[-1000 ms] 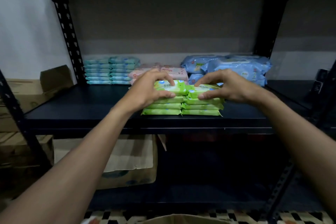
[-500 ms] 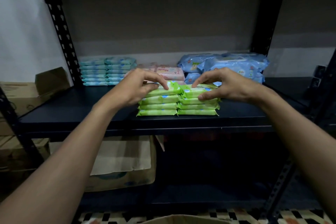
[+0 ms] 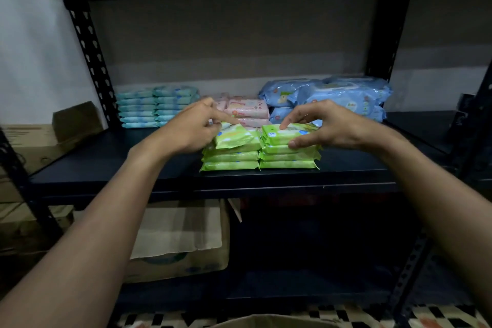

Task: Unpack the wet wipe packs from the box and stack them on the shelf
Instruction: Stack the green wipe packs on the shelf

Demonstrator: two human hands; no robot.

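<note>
Two side-by-side stacks of green wet wipe packs (image 3: 259,157) sit near the front edge of the dark shelf (image 3: 106,165). My left hand (image 3: 191,128) grips the top pack of the left stack (image 3: 234,138), which is tilted and skewed. My right hand (image 3: 319,125) holds the top pack of the right stack (image 3: 287,133), thumb on its front edge and fingers on top. A sliver of the cardboard box (image 3: 266,322) shows at the bottom edge.
Behind the green packs lie pink packs (image 3: 247,110), blue packs (image 3: 340,96) at the right and teal stacks (image 3: 154,106) at the left. Black uprights (image 3: 90,61) frame the shelf. Cardboard boxes (image 3: 183,242) sit on the lower level and at the left.
My left hand has lifted and tilted the top left pack, which lay flatter before. The right hand stays on the right stack's top pack. The camera view dropped slightly.
</note>
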